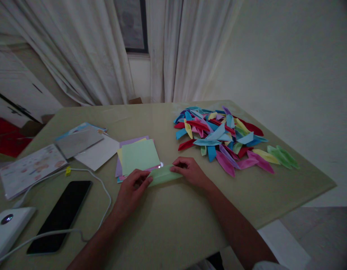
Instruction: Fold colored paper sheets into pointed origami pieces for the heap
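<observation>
A green folded paper strip (pixel 164 176) is stretched between my two hands, above the table's near half. My left hand (pixel 136 187) pinches its left end between thumb and fingers. At the other end, my right hand (pixel 188 170) grips the upper right corner the same way. Just behind the strip lies a stack of square coloured paper (pixel 140 154), light green on top with yellow and purple edges showing beneath. To the right is a heap of folded paper pieces (pixel 215 131) in blue, red, pink, purple, yellow and green.
A black phone (pixel 60 215) and a white power bank (pixel 10 228) lie at the left, with a white cable (pixel 105 189) looping around them. Behind them are a patterned booklet (pixel 35 168) and flat sheets (pixel 98 152). The table (pixel 167 228) has its right edge near a wall.
</observation>
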Available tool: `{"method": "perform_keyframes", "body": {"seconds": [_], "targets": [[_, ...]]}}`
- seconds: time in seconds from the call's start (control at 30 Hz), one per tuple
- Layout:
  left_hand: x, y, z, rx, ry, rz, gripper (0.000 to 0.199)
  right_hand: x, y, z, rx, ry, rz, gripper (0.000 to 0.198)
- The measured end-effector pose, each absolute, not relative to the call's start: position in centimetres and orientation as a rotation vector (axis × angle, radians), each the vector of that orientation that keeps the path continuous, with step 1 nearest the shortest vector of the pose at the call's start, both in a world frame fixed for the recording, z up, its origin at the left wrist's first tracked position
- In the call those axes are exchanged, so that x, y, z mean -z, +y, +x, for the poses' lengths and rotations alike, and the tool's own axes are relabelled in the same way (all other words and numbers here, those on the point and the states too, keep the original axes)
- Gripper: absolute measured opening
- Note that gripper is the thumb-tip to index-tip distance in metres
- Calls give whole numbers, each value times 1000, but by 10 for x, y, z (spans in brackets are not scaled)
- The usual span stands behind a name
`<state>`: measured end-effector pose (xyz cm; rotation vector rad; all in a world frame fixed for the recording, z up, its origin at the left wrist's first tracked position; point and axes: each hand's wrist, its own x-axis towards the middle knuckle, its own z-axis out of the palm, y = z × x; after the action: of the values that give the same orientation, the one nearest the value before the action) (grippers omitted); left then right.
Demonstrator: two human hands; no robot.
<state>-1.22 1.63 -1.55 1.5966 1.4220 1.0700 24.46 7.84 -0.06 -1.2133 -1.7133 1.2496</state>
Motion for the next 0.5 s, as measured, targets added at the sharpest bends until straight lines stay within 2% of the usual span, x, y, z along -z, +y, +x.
{"method": "perform_keyframes", "body": {"seconds": [0.23,0.5], "targets": [[15,13,-13,-1105,1444,1411,32,1,79,242,-1390,-1440,-1085,22],[5,7,-8,-1016,1469,1499,36,2,78,239,-1352,-1375,-1071,17]]}}
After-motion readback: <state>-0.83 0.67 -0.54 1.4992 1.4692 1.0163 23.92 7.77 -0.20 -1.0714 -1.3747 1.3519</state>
